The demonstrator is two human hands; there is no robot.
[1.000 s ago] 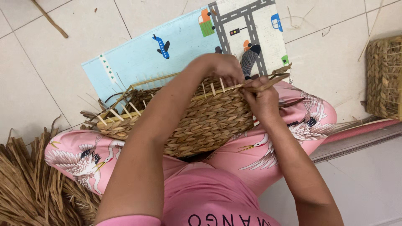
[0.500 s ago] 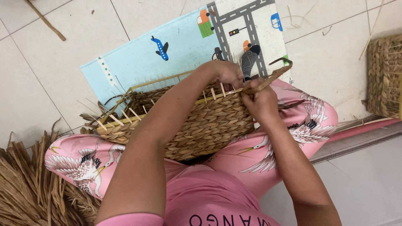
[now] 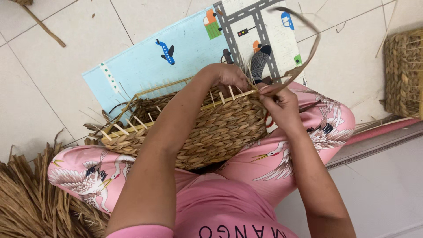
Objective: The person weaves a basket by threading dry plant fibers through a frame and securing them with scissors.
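A half-woven straw basket rests on my lap, its upright stakes sticking out along the rim. My left hand reaches over the rim at the basket's right end and presses on the weave. My right hand pinches a long dried straw strand that loops up and away over the play mat. Both hands meet at the basket's right corner.
A light blue play mat with road and plane pictures lies on the tiled floor beyond the basket. A pile of dried straw sits at the lower left. Another woven basket stands at the right edge.
My right hand has pulled the strand up and outward, so it now arcs high over the mat. The left hand stays at the rim.
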